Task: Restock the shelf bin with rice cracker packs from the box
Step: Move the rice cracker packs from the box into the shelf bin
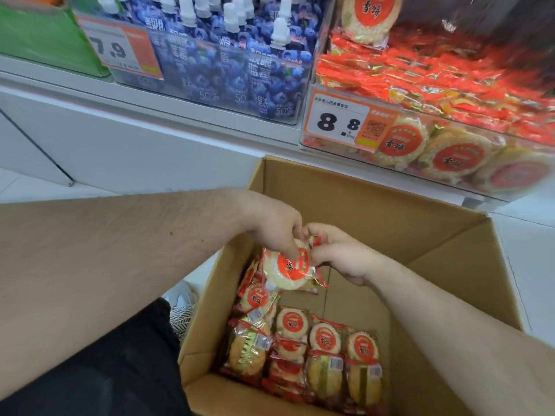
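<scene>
An open cardboard box (399, 223) sits on a pale tiled floor (36, 187) at the foot of a white shelf unit (150, 130), filling the frame from centre out to five o'clock. Above its middle, the left hand (274, 226) and the right hand (336, 253) meet, both pinching the top edge of one rice cracker pack (289, 270), which hangs tilted over the box's interior. More loose packs (303, 349) lie heaped on the box bottom toward six o'clock, with bare cardboard showing beside them. At two o'clock the clear shelf bin (420, 163) stands on the shelf, heaped with red-wrapped packs, a price tag (341, 121) reading 8.8 on its front. At twelve o'clock a neighbouring bin holds blue blueberry pouches (234, 61) with white caps, tagged 7.9. A green carton (39, 34) sits at eleven o'clock. Dark clothing fills seven o'clock.
</scene>
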